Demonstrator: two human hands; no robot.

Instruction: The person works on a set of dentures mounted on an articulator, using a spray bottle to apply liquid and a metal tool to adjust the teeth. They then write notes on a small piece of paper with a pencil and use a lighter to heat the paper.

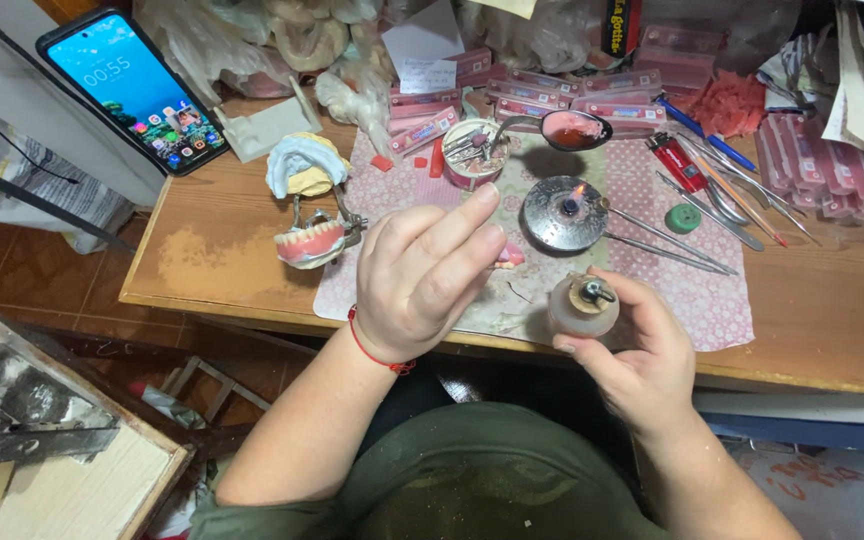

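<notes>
Left hand point(422, 275): raised over the patterned mat point(692, 300), fingers curled closed around a pink denture piece point(508, 256), of which only a sliver shows past the fingertips; holding it up off the mat probably keeps it close to the flame and to the eye. Right hand point(642, 350): wrapped shut around a small frosted bottle point(583, 305) with a metal-nozzled cap, held upright at the near edge of the worktop point(832, 320), likely so nothing spills. Round metal burner point(564, 212): on the mat just beyond both hands, a small flame lit at its centre, set within easy reach. Long metal instruments point(672, 240): lying with tips at the burner (seemingly for warming). Spoon of red wax point(574, 130): resting behind the burner beside a tub of tools point(472, 152). Articulator with a mounted denture point(314, 240): left of the mat, parked aside; a plaster cast point(302, 165) behind it. Phone point(132, 90): propped at far left, screen lit. Red lighter point(676, 162): right of the spoon. Hard to make out: most of the held piece, the bottle's contents, and the bagged heaps along the back edge; the worktop's right end is cut off.
</notes>
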